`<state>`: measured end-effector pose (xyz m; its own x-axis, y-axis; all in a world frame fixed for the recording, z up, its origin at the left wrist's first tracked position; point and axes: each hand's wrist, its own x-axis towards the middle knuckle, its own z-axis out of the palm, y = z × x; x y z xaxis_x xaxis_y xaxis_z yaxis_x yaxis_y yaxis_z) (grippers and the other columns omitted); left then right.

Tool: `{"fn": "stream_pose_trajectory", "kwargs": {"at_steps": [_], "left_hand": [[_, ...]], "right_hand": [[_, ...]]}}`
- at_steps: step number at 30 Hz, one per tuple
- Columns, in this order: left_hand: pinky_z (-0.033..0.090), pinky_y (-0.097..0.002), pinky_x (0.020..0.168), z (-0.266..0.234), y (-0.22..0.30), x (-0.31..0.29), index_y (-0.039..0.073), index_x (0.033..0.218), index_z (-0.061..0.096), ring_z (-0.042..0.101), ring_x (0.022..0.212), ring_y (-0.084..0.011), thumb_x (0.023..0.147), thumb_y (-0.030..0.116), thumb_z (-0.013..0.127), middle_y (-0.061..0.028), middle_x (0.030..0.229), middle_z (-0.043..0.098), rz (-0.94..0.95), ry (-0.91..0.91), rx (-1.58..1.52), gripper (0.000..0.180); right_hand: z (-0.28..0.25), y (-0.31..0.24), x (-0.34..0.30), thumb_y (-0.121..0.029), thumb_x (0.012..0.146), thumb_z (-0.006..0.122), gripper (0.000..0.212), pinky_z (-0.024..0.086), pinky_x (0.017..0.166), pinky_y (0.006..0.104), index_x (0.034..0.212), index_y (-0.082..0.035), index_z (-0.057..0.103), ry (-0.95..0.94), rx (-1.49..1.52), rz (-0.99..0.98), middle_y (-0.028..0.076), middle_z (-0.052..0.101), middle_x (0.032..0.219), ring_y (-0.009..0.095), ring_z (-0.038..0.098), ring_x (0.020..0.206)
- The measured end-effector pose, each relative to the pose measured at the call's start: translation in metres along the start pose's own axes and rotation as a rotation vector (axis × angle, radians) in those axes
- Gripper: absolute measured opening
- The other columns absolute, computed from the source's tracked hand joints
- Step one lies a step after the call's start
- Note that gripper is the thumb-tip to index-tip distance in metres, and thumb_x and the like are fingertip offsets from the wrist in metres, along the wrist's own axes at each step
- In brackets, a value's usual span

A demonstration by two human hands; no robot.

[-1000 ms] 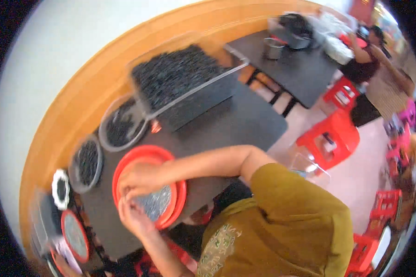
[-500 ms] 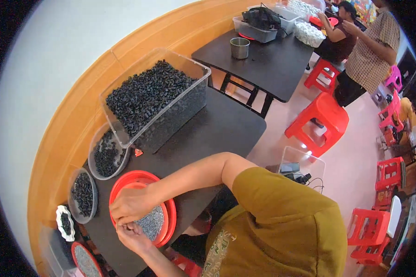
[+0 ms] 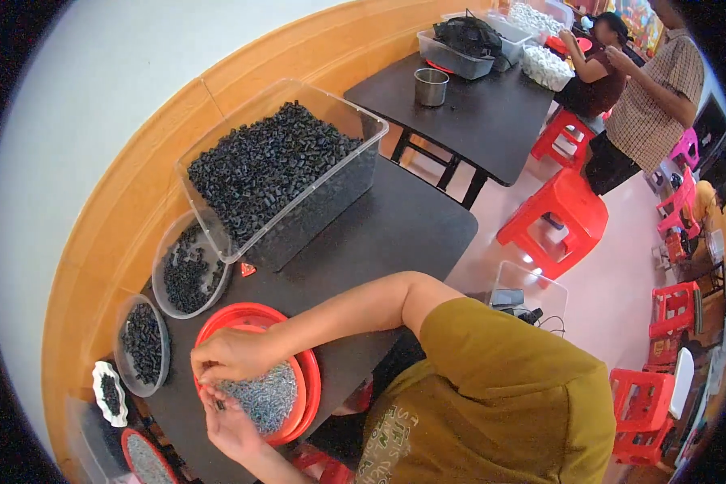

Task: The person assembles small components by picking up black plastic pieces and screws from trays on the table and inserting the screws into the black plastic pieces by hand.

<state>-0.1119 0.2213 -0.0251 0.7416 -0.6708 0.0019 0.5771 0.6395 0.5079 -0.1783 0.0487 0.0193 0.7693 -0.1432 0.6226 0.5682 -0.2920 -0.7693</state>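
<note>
My two hands meet over the left side of a red bowl (image 3: 296, 403) filled with small silvery metal pieces (image 3: 268, 397), too small to name surely. The bowl sits in a wider red basin (image 3: 315, 387). My right hand (image 3: 238, 353) reaches across from above, palm down, its fingertips pinched together; what they hold is hidden. Just below it my left hand (image 3: 231, 426) is turned palm up, fingers curled up around a small dark piece. Beside the bowl stand two clear round tubs, one nearer the bin (image 3: 189, 278) and one farther left (image 3: 143, 343), both holding small black plastic pieces.
A large clear bin (image 3: 298, 210) heaped with black pieces stands on the dark table (image 3: 411, 210). A white dish (image 3: 109, 394) and another red bowl (image 3: 147, 458) lie at lower left. Red stools (image 3: 561, 214) and two people (image 3: 653, 105) are beyond, near a second table with a metal cup (image 3: 431, 87).
My hands have drawn slightly apart. The left hand's fingers have loosened and its palm shows more, and the right hand has lifted a little. The whole view has shifted slightly.
</note>
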Motion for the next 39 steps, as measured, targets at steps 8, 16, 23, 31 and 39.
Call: {"fn": "stream_pose_trajectory", "kwargs": {"at_steps": [8, 16, 23, 31, 39], "left_hand": [[0.031, -0.0304, 0.096, 0.019, -0.005, 0.001, -0.011, 0.119, 0.024, 0.032, 0.114, -0.0249, 0.084, 0.002, 0.038, -0.0188, 0.122, 0.031, 0.064, 0.197, 0.128, 0.04], [0.041, -0.0189, 0.065, 0.002, -0.012, 0.009, -0.002, 0.111, 0.041, 0.047, 0.076, -0.0092, 0.084, 0.024, 0.045, -0.0076, 0.101, 0.047, -0.077, -0.1, 0.128, 0.038], [0.031, -0.0171, 0.048, 0.03, -0.027, -0.009, 0.005, 0.106, 0.045, 0.037, 0.057, -0.0039, 0.085, 0.025, 0.044, -0.0004, 0.083, 0.049, 0.037, 0.161, 0.328, 0.029], [0.032, -0.0172, 0.047, 0.018, -0.011, -0.012, 0.003, 0.111, 0.041, 0.036, 0.057, -0.0046, 0.085, 0.019, 0.044, -0.001, 0.079, 0.045, -0.051, -0.051, 0.219, 0.031], [0.033, -0.0168, 0.049, 0.03, -0.017, -0.016, 0.003, 0.118, 0.036, 0.038, 0.059, -0.006, 0.084, 0.016, 0.044, -0.0004, 0.076, 0.043, -0.038, -0.07, 0.278, 0.037]], "right_hand": [[0.002, 0.003, 0.001, -0.01, 0.07, 0.055, 0.011, 0.043, 0.062, 0.0347, 0.077, -0.001, 0.055, -0.016, -0.105, -0.135, 0.012, 0.056, 0.075, 0.026, 0.056, 0.071], [-0.004, -0.016, 0.004, -0.009, 0.072, 0.054, 0.009, 0.043, 0.059, 0.034, 0.078, -0.003, 0.055, 0.026, -0.118, -0.186, 0.009, 0.054, 0.074, 0.026, 0.055, 0.069], [-0.004, -0.024, 0.003, -0.012, 0.067, 0.056, 0.01, 0.044, 0.062, 0.0362, 0.073, -0.004, 0.058, 0.019, -0.099, -0.15, 0.01, 0.057, 0.072, 0.026, 0.056, 0.07], [-0.005, -0.026, 0.007, -0.015, 0.068, 0.056, 0.012, 0.044, 0.063, 0.0359, 0.074, -0.005, 0.058, -0.007, -0.118, -0.159, 0.01, 0.058, 0.073, 0.026, 0.056, 0.071], [-0.012, -0.025, 0.006, -0.017, 0.068, 0.055, 0.014, 0.044, 0.063, 0.036, 0.073, -0.004, 0.059, -0.038, -0.14, -0.145, 0.011, 0.058, 0.072, 0.027, 0.056, 0.071]]}}
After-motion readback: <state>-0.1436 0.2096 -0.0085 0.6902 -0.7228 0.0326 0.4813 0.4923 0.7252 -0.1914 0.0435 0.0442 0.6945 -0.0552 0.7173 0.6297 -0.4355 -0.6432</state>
